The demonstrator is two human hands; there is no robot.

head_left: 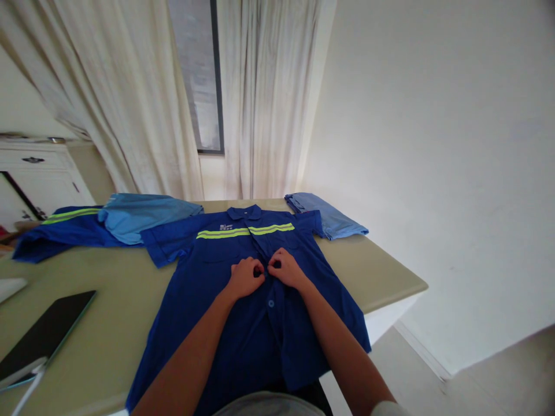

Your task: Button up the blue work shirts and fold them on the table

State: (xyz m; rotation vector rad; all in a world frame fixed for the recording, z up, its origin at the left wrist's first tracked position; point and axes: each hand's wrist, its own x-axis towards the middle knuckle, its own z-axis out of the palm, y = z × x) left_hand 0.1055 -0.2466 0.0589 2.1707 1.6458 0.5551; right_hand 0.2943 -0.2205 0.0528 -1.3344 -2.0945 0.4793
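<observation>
A dark blue short-sleeved work shirt [225, 312] with a yellow reflective stripe across the chest lies face up, its collar toward the far edge. On its front placket, my left hand [248, 276] and my right hand [286, 268] pinch the fabric from either side, fingertips almost meeting. Each hand is closed on the shirt's front edge; whether a button sits between the fingers is hidden. Below them a round blue button [271, 303] shows on the placket, where the lower front hangs apart.
The shirt covers the middle of a beige table [117, 289]. Light blue clothes [147, 216] and a striped blue garment [73, 231] lie at left, folded light blue clothes [327, 216] at far right. A dark tablet [47, 332] with a white cable rests front left. A wall [433, 144] stands right.
</observation>
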